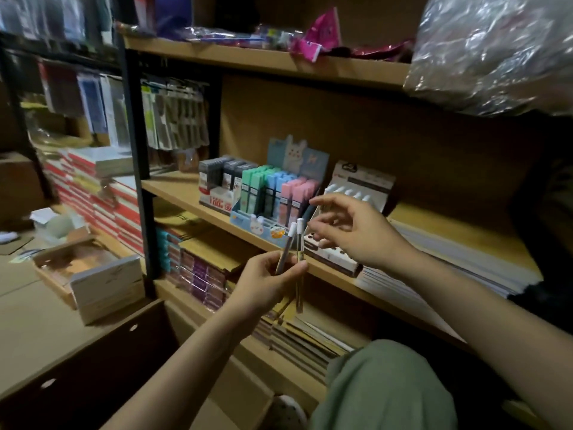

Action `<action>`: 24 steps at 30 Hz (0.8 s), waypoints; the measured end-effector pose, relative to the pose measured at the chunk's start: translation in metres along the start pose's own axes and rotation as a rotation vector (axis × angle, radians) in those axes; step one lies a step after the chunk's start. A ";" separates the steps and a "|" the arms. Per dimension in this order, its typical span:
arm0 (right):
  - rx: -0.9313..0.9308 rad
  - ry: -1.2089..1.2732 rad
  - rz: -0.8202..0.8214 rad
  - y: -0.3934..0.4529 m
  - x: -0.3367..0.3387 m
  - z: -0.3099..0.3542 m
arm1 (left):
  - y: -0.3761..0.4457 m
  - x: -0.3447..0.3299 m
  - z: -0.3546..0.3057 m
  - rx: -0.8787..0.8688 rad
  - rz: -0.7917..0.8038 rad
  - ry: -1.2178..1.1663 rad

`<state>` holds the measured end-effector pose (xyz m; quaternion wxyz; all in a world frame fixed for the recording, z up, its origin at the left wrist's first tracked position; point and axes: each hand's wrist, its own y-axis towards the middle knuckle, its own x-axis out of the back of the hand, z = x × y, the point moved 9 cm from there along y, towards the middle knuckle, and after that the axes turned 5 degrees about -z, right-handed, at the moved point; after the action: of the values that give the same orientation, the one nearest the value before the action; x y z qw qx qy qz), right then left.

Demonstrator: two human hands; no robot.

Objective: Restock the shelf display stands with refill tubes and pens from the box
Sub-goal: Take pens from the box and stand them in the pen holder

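My left hand (269, 280) grips two slim pens with white caps (295, 243), held upright in front of the middle shelf's edge. Just above them hovers my right hand (353, 228), its fingers loosely spread and holding nothing, close to the pen caps. Behind the hands stands a blue rabbit display stand (279, 218) filled with green, blue and pink refill tubes (273, 193). To its right sits a white display stand (359, 187) with white-capped pens, partly hidden by my right hand.
A wooden shelf (192, 193) carries a grey and red box of tubes (217, 184) at the left. Notebook stacks (198, 274) fill the lower shelf. A dark cardboard box (93, 361) stands at lower left, an open box (102, 283) behind it. My green-clad knee (384, 389) is at the bottom.
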<state>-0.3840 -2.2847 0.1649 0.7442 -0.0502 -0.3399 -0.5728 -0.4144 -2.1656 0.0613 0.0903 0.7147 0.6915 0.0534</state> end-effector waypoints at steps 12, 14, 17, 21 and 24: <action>0.043 -0.005 -0.282 0.032 0.107 -0.003 | 0.060 -0.049 -0.003 0.092 0.010 -0.072; 0.109 -0.188 -0.387 0.041 0.137 0.004 | 0.071 -0.045 -0.002 0.088 -0.018 -0.010; 0.151 -0.474 -0.389 0.049 0.139 -0.008 | 0.085 -0.047 0.001 0.012 0.001 0.119; 0.175 -0.552 -0.374 0.059 0.127 -0.033 | 0.095 -0.041 0.014 -0.039 -0.047 0.232; 0.159 -0.572 -0.359 0.065 0.121 -0.044 | 0.098 -0.037 0.027 -0.040 -0.060 0.295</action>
<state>-0.2928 -2.3827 0.2199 0.5077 -0.0899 -0.5817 -0.6291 -0.3145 -2.2063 0.0566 0.0033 0.6762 0.7171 0.1691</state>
